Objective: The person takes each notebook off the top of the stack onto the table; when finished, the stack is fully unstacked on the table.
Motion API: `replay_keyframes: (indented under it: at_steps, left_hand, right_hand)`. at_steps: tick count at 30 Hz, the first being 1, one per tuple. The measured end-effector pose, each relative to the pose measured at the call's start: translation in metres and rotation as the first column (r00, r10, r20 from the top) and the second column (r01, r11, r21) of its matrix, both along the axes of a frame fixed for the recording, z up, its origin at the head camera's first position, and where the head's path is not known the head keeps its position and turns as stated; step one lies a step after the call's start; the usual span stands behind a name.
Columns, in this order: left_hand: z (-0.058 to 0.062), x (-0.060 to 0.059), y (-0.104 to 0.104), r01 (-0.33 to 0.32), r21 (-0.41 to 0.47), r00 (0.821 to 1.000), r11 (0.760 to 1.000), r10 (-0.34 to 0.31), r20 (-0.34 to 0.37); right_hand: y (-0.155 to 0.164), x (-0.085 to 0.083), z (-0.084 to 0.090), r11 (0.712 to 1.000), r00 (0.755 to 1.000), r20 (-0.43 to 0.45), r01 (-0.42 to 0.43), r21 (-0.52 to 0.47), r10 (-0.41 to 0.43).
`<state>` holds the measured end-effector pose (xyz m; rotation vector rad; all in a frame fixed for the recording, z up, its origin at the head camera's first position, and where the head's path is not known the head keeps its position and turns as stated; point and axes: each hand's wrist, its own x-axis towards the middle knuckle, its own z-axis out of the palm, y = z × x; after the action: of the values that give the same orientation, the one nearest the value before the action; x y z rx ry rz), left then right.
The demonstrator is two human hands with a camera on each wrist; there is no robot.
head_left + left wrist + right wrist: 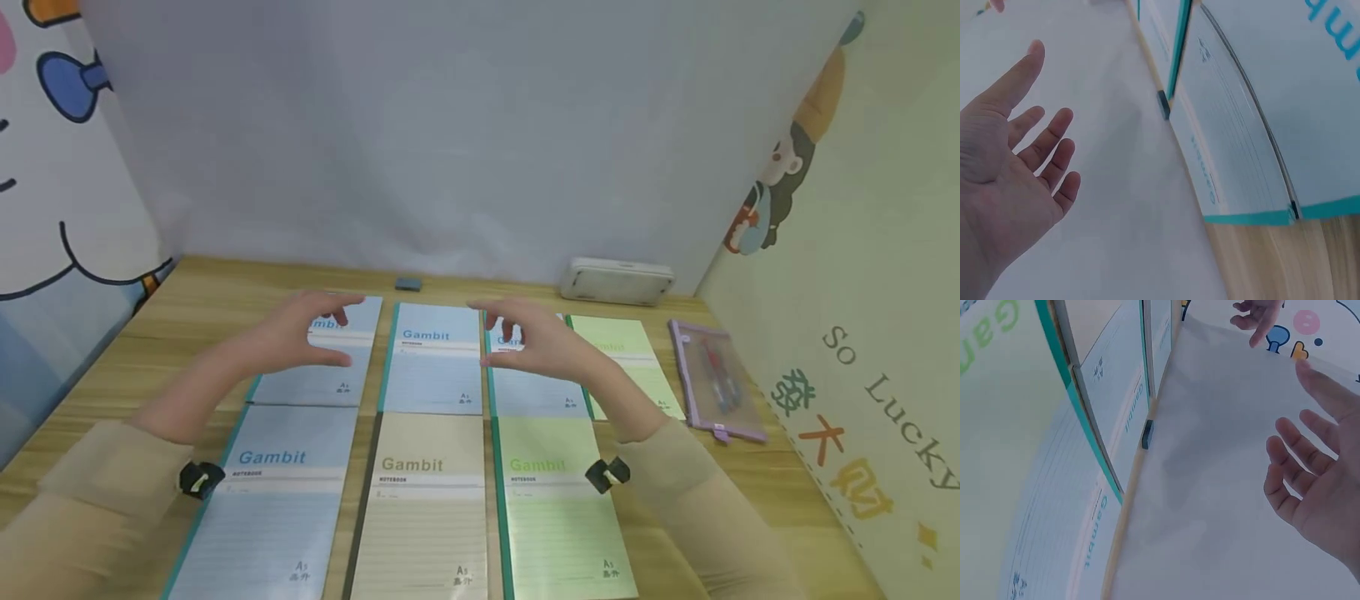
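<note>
Several "Gambit" notebooks lie in two rows on a wooden table (195,308). The back row has a blue one (318,371), a blue one (435,367), another blue one (536,396) and a green one (633,354). The front row has blue (273,500), beige (423,508) and green (558,508) ones. My left hand (307,337) hovers above the back-left blue notebook, fingers relaxed, holding nothing. My right hand (528,337) hovers above the third back notebook, palm facing left, empty. The wrist views show each open palm: left hand (1016,169), right hand (1316,487).
A purple zip pouch (712,379) with pens lies at the right. A white box (617,281) stands at the back wall, and a small grey block (408,284) sits at the back centre. Cartoon-printed panels close in both sides.
</note>
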<state>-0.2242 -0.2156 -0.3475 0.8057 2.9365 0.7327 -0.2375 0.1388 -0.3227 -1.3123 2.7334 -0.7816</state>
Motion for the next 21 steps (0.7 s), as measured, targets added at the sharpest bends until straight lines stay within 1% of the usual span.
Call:
replay_keyframes:
  at_steps: [2,5,8,12,15,17,21]
  left_hand:
    - [-0.005,-0.004,-0.012,-0.037,0.009,0.999,0.999,0.037,0.008]
    - [-0.014,-0.011,-0.029,-0.097,0.008,0.995,0.995,0.096,0.013]
    - [-0.023,-0.017,-0.045,-0.132,0.022,0.991,0.991,0.132,0.027]
    - [-0.035,-0.024,-0.063,-0.16,0.011,0.986,0.987,0.159,0.039]
    - [-0.044,-0.028,-0.073,-0.185,-0.014,0.981,0.983,0.185,0.05]
    - [-0.05,-0.029,-0.078,-0.2,-0.03,0.978,0.979,0.202,0.061]
    - [-0.059,-0.03,-0.087,-0.212,-0.042,0.974,0.976,0.215,0.078]
  right_hand:
    - [-0.011,-0.002,-0.003,1.0,1.0,-0.001,0.012,-0.008,-0.012]
    - [-0.029,-0.005,-0.007,0.999,0.999,0.02,0.027,-0.017,-0.027]
    - [-0.048,-0.009,-0.012,0.998,0.997,0.06,0.047,-0.039,-0.045]
    - [-0.073,-0.016,-0.024,0.994,0.993,0.102,0.072,-0.078,-0.064]
    - [-0.09,-0.019,-0.035,0.992,0.99,0.119,0.086,-0.097,-0.074]
    - [-0.101,-0.021,-0.04,0.99,0.988,0.124,0.102,-0.093,-0.09]
    - [-0.12,-0.027,-0.051,0.99,0.984,0.141,0.124,-0.074,-0.112]
